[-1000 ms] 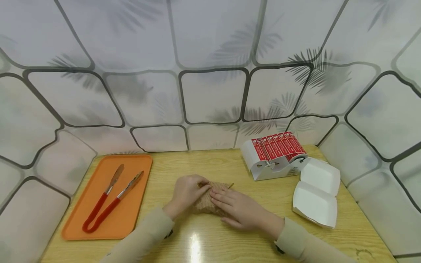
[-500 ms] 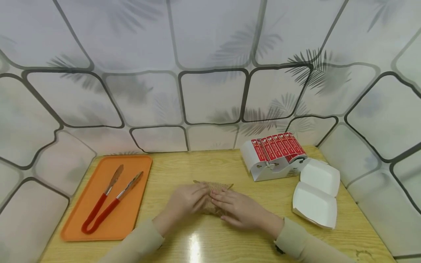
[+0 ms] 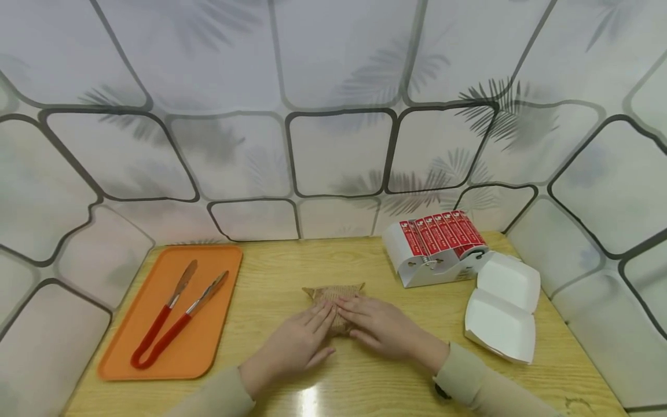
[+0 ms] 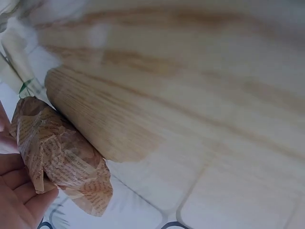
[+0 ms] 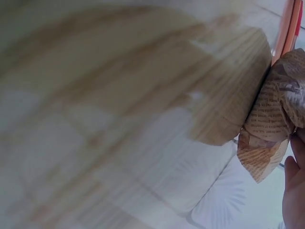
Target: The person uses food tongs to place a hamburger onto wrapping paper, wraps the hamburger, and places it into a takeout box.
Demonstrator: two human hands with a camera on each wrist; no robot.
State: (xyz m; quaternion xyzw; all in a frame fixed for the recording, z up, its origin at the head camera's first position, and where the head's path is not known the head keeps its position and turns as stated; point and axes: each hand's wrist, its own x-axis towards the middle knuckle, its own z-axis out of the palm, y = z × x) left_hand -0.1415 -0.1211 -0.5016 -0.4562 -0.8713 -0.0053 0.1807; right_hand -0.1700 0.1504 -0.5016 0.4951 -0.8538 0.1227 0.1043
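A small bundle wrapped in brown printed paper lies at the middle of the wooden table. What is inside the wrap cannot be seen. My left hand rests its straight fingers on the near left of the bundle, its thumb held apart. From the other side my right hand lays its extended fingers on the paper, the fingertips of both hands almost meeting. In the left wrist view the crumpled paper bundle has a pointed end sticking out. Folds of the bundle also show in the right wrist view.
An orange tray at the left bears red-handled tongs. At the back right stands a white holder with red-labelled boxes. In front of it lies an opened white clamshell box. Patterned walls enclose the table.
My left hand has gone from fingering the left edge of the paper to lying with straight fingers on it. The bundle's left corner now shows. My right hand has hardly moved.
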